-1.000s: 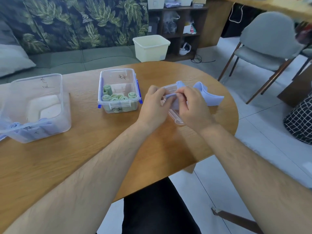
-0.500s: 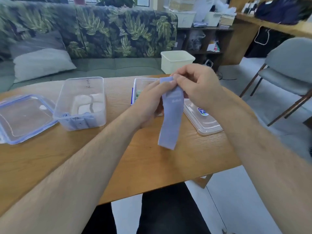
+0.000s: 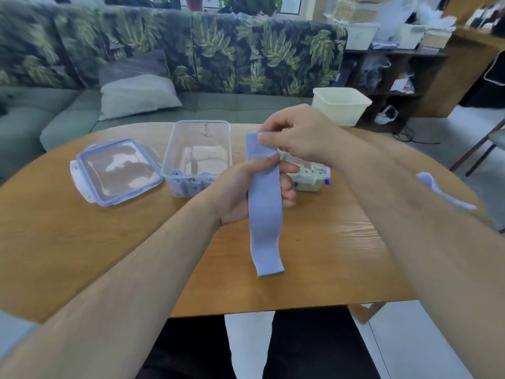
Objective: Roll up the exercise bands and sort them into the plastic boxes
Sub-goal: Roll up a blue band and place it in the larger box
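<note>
A flat blue exercise band [image 3: 265, 212] hangs straight down over the table. My right hand [image 3: 297, 132] pinches its top edge. My left hand [image 3: 246, 192] grips it a little lower, thumb in front and fingers behind. Behind my hands stands a clear plastic box [image 3: 198, 149] with rolled blue bands at its near end. To its right a smaller box [image 3: 314, 177] with rolled green bands is partly hidden by my hands. Another blue band [image 3: 442, 191] lies on the table beyond my right forearm.
A clear lid with a blue rim [image 3: 116, 172] lies at the left of the round wooden table [image 3: 82, 242]. Beyond the table are a sofa with a cushion [image 3: 136, 94], a white bin [image 3: 340, 105] on the floor and shelves at the right.
My hands have lifted the blue band off the table and let it hang unrolled. My head turned left, so the boxes and lid now appear further right.
</note>
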